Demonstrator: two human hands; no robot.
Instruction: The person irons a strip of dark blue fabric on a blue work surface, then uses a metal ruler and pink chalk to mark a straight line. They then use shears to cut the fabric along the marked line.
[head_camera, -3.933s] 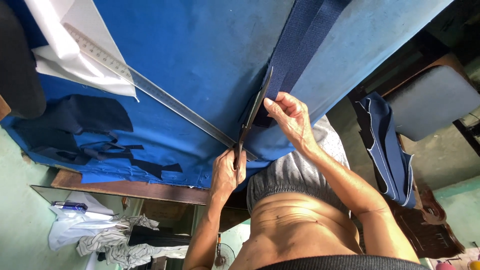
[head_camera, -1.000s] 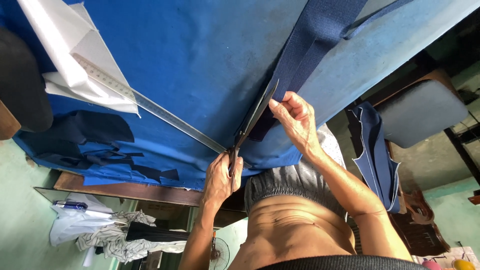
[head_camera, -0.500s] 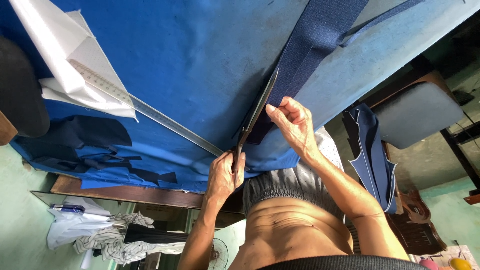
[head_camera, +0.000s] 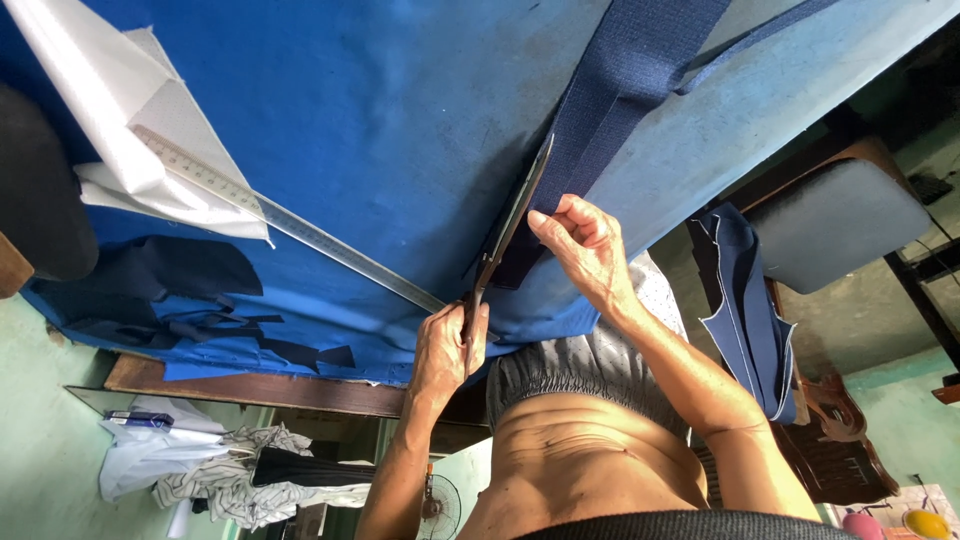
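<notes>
- Blue cloth covers the worktop (head_camera: 380, 120) from edge to edge, and its wooden front rail (head_camera: 260, 388) shows below the hanging hem
- Lying across the cloth is a long strip of dark navy fabric (head_camera: 640, 70), running from the top of the view down towards the person's bare midriff
- The left hand (head_camera: 448, 345) is clenched round the handles of a pair of long dark shears (head_camera: 515, 215), at the near edge of the worktop
- The blades point away from the body and lie along the left edge of the navy strip, touching it; whether they are parted or together cannot be told
- The right hand (head_camera: 588, 245) pinches the near end of the strip between thumb and fingertips, just beside the blades, fingers curled
- A long metal ruler (head_camera: 300, 230) lies slantwise on the cloth, its near end almost at the left hand, its far end resting on a folded white sheet (head_camera: 95, 120)
- Dark navy offcuts (head_camera: 170, 268) lie in a loose heap near the left corner of the worktop, below the white sheet
- A rounded dark object (head_camera: 40, 200) sits at the far left edge; what it is cannot be made out
- To the right, well apart from the hands, stands a chair with a grey padded seat (head_camera: 845, 220), and cut navy pieces with pale edges (head_camera: 748, 310) hang beside it
- Under the worktop lie a heap of crumpled pale clothes (head_camera: 200, 470) and a small fan (head_camera: 440, 505)
</notes>
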